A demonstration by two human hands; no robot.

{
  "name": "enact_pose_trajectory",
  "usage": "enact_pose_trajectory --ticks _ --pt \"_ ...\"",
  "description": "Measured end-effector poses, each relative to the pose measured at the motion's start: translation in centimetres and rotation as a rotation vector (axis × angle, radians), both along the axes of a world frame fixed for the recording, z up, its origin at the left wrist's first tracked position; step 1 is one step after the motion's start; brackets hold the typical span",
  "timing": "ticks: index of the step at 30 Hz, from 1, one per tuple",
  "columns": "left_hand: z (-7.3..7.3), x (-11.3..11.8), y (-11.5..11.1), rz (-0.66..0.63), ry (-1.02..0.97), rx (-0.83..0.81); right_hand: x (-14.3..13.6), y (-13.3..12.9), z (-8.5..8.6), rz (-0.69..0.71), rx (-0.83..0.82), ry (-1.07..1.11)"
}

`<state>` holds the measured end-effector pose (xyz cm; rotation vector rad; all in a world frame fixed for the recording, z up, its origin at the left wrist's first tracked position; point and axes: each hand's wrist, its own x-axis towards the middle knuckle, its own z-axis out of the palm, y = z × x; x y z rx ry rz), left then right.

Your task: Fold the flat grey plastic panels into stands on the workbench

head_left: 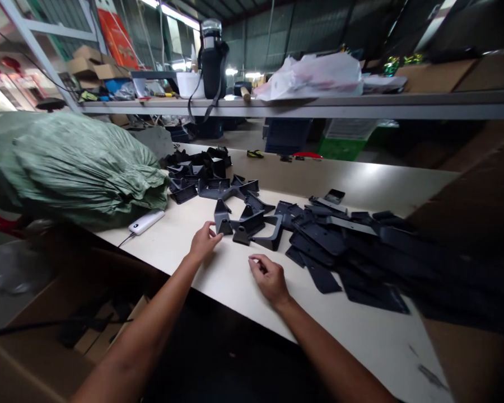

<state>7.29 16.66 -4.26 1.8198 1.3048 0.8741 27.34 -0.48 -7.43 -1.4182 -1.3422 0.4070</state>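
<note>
Left hand is right up against a black bracket on the table, though whether it's actually gripped can't be told. Right hand is loosely curled nearby, contents hidden. Bracket's probably light, stiff, kinda slick plastic, best pinched by an upright wall. Beyond it, angular matte brackets are heaped; flat dark plates are piled to the right, and a crinkly green sack is slumped left.

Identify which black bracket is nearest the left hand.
The leftmost front bracket, beside the left hand; the others sit farther right or back.
</note>
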Motion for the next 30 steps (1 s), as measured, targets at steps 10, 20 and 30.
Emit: enact_pose_trajectory --ticks 10,20,30 --pt "1.5 0.9 1.1 -0.027 -0.185 -0.039 0.1 0.2 -0.2 -0.06 0.017 -0.027" --pt "5.3 -6.9 -6.3 0.111 -0.687 -0.218 0.1 0.3 -0.3 -0.076 -0.003 0.01" --pt "5.6 -7.3 -15.2 0.093 -0.935 -0.827 -4.2 -5.5 4.5 0.273 -0.167 0.19"
